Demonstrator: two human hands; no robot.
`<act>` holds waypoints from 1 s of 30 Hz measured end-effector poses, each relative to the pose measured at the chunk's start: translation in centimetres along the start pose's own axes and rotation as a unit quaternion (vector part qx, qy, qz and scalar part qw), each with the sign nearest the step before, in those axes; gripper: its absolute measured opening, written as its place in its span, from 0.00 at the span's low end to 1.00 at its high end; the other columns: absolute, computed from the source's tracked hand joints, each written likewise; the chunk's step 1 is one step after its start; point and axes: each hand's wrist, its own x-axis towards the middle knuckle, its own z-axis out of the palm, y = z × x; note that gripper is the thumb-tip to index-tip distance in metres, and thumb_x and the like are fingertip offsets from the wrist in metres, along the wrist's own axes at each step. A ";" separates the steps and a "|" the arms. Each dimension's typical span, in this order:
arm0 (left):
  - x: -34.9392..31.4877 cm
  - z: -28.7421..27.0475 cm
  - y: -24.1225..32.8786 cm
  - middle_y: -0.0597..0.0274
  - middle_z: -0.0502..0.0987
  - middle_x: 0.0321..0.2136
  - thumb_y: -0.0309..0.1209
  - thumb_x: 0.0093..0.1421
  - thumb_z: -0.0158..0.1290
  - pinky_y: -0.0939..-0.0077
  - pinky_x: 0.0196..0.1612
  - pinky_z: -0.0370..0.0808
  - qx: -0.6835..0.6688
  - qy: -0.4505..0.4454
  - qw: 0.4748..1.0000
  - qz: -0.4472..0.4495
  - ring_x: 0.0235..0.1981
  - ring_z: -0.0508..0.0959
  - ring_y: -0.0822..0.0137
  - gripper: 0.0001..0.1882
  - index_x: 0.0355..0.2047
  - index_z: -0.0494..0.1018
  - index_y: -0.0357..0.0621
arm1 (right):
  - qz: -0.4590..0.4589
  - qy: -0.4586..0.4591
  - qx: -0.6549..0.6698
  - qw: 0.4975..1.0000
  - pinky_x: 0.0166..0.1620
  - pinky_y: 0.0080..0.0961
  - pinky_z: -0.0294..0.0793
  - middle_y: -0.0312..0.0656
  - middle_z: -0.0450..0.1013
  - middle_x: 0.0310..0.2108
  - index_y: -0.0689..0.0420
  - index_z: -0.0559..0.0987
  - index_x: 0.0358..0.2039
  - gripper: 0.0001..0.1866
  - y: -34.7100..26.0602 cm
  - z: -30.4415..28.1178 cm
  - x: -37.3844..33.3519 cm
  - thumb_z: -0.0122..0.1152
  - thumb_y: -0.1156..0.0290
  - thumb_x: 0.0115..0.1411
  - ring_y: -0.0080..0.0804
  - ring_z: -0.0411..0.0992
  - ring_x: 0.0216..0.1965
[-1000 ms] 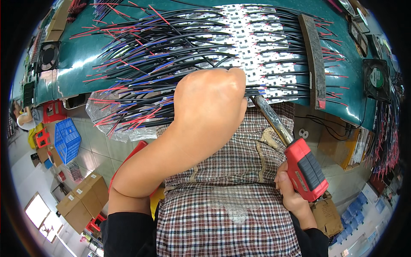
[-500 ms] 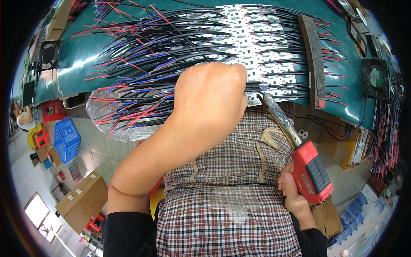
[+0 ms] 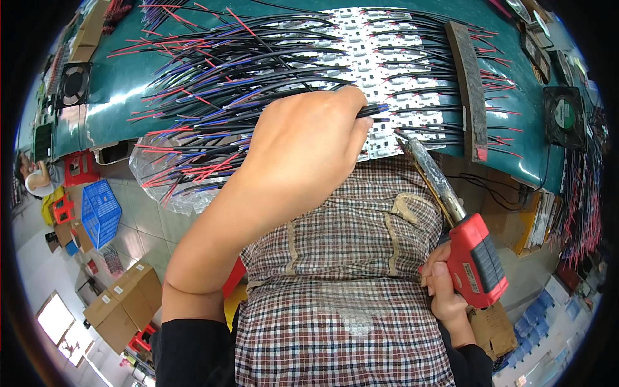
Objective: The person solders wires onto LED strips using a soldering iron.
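Our left hand (image 3: 309, 142) is curled over the near rows of the white circuit board panel (image 3: 361, 39), thumb and forefinger apparently pinching black-sheathed cables (image 3: 379, 111) whose blue-tinged ends poke out just past the fingertips, over the boards; the other fingers are folded out of view, so we cannot tell how they lie. Our right hand (image 3: 445, 293) has its fingers wrapped round the handle of a red-and-black soldering gun (image 3: 477, 263), with its tip near the panel's front edge; we cannot tell whether it touches. To do this well, we should pinch close behind the wire ends so they lie steady, and leave the hot barrel a safe gap from our left fingertips. We should bring the tip in low from the right, clear of the neighbouring cable sheaths. The dark bar (image 3: 467, 90) lies across the right-hand cables on the green tabletop (image 3: 116, 122), so we had better not nudge it.
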 end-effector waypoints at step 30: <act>-2.5 3.0 0.7 0.58 0.76 0.18 0.26 0.48 0.60 0.65 0.25 0.71 0.040 0.125 0.991 0.031 0.20 0.77 0.58 0.04 0.23 0.75 0.41 | 0.060 -0.008 -0.069 0.996 0.31 0.30 0.75 0.44 0.76 0.27 0.63 0.79 0.34 0.07 0.5 -0.3 -0.6 0.64 0.77 0.54 0.38 0.77 0.27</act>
